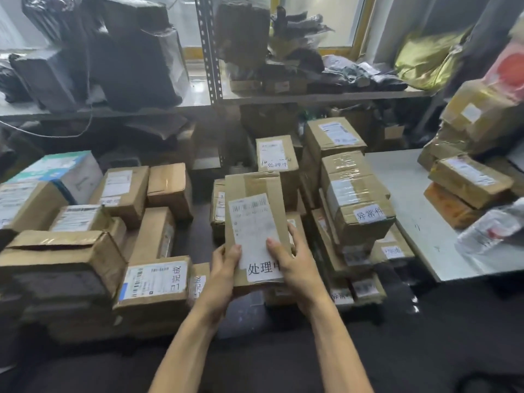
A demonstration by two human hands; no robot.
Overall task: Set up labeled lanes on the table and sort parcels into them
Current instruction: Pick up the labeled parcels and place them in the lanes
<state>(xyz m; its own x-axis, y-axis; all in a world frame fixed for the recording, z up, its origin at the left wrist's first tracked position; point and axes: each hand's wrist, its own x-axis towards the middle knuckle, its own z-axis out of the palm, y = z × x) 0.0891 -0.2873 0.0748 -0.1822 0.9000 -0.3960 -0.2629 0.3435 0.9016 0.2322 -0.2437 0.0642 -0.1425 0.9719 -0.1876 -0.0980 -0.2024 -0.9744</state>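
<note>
A flat brown cardboard parcel (253,191) with a white shipping label and a handwritten white tag 处理中 is held above the middle stack. My left hand (225,263) grips its lower left edge. My right hand (293,258) grips its lower right side, thumb on the label. Behind it stands another parcel tagged 处理中 (274,156). On the left lies a group of boxes, one tagged 已完成 (156,282). On the right rises a stack with a box tagged 异常件 (357,198).
A pale table (414,211) at the right carries more parcels (469,181) and a clear plastic bag (493,228). A metal shelf (312,96) behind holds dark bags and boxes. Dark floor shows in front.
</note>
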